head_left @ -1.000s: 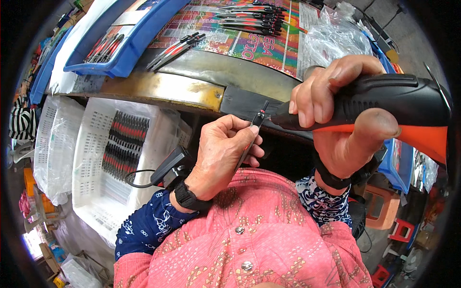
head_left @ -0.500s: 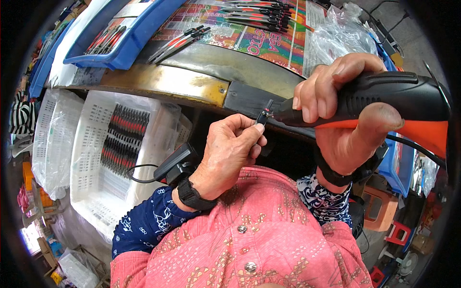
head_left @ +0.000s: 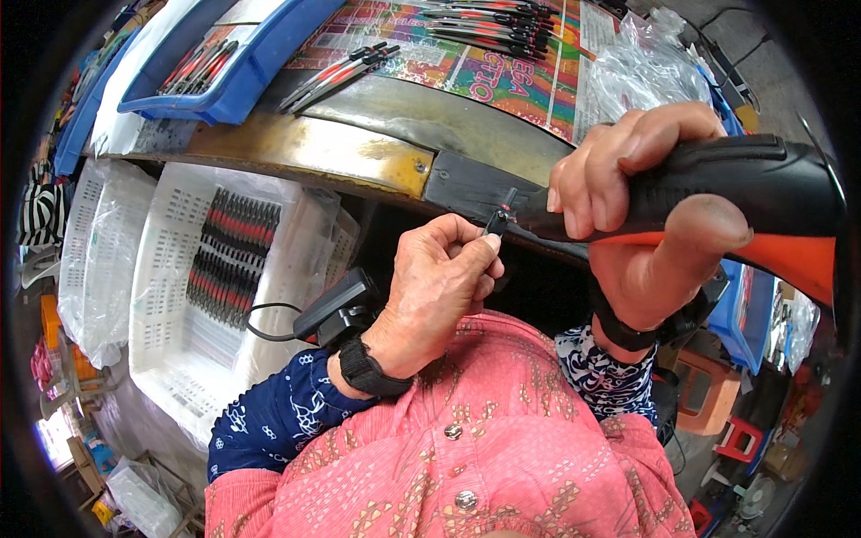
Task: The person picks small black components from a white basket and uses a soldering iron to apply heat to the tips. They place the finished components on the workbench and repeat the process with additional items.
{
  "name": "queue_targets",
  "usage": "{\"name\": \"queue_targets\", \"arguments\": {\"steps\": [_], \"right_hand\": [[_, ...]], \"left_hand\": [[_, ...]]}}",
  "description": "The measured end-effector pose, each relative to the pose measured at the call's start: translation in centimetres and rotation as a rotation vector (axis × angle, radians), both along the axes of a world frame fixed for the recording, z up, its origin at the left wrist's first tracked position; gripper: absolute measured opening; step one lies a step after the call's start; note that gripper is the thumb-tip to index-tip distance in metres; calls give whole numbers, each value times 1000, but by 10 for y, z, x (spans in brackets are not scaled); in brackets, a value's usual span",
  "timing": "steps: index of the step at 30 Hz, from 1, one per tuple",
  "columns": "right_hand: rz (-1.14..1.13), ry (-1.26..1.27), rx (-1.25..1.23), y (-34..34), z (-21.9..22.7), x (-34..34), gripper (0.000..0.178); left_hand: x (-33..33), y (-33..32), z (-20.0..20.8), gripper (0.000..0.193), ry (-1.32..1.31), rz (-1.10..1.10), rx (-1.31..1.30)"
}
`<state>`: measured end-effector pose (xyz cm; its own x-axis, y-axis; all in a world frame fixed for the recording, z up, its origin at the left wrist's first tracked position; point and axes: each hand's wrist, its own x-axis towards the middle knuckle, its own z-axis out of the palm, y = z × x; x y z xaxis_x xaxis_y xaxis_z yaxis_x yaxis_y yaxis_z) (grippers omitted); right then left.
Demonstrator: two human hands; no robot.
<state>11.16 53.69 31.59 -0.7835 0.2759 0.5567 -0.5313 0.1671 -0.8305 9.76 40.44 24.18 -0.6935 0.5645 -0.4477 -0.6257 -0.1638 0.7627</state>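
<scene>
My left hand (head_left: 442,269) is closed in a pinch on a small slender black piece (head_left: 499,221), just in front of the bench edge. The upper end of this piece sticks out past my fingertips; the rest is hidden by the hand. A black and orange electric screwdriver (head_left: 789,184) lies nearly level in my right hand (head_left: 641,193), with the fingers over its top and the thumb below. Its nose points left and meets the small piece, or comes very close to it; a small shiny spot shows there.
Slender black-and-red pieces (head_left: 489,27) lie piled on colourful printed board, several more (head_left: 336,76) nearer the bench edge. A blue tray (head_left: 238,103) holds others. Below left, a white plastic basket (head_left: 148,332) contains rows of them. Clear plastic bags (head_left: 650,67) lie at the back right.
My left hand, with the small black piece, has shifted slightly to the right. The screwdriver stays at the piece, and both grips look the same.
</scene>
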Motion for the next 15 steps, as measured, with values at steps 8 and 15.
{"name": "queue_targets", "arguments": {"steps": [8, 15], "right_hand": [[29, -40, 10, 2, 3, -1, 66], [54, -36, -57, 0, 0, 0, 65]], "left_hand": [[2, 2, 4, 8, -16, 14, 14], [2, 3, 3, 9, -20, 20, 20]]}}
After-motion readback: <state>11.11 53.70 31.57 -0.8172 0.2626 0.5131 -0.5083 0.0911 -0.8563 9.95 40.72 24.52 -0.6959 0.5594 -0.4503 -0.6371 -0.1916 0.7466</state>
